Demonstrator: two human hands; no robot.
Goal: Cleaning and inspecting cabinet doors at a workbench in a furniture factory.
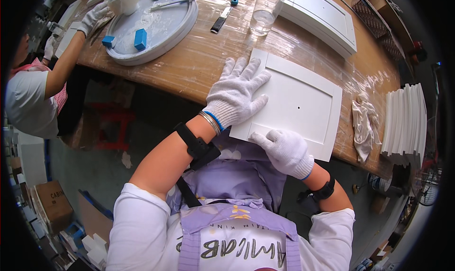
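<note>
A white framed panel (pixel 303 91), like a cabinet door with a small dark hole, lies at the table's near edge. My left hand (pixel 234 93), in a white knit glove, rests on the panel's left edge with its fingers spread. At the near edge, close to the left corner, my right hand (pixel 286 152) is gloved too. Its fingers are curled and pressed together against the frame. Whatever they may hold is hidden.
Left on the wooden table (pixel 189 67) stands a round grey tray (pixel 163 43) with blue blocks and white paste. Beyond the panel are a putty knife (pixel 221 20), clear bottle (pixel 263 17) and stacked panels (pixel 327 15). Right: cloth (pixel 364 124), white strips (pixel 405 119). A co-worker's gloved hand (pixel 95 17) works at far left.
</note>
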